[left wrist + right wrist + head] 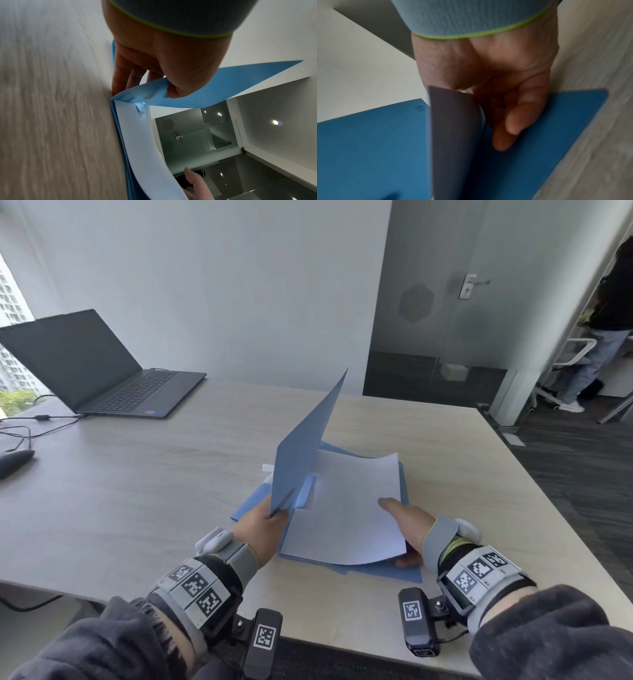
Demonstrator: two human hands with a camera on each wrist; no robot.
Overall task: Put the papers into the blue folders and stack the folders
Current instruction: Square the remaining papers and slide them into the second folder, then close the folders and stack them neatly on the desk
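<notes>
Closest in, the left hand (262, 530) pinches the raised folder cover (308, 440), standing it up, and the right hand (409, 525) grips the white papers (349, 508), thumb on top, over the open blue folder (394, 571) lying on more folders near the front edge. Around them: the wide table (137, 491), an open laptop (92, 364) far left blocking nothing, then a small mouse (13, 462).

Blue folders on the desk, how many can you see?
At least 2. One thin blue card folder is open, its cover lifted by the left hand, white paper going in. Another blue folder lies beneath; more may be hidden in the pile.
</notes>
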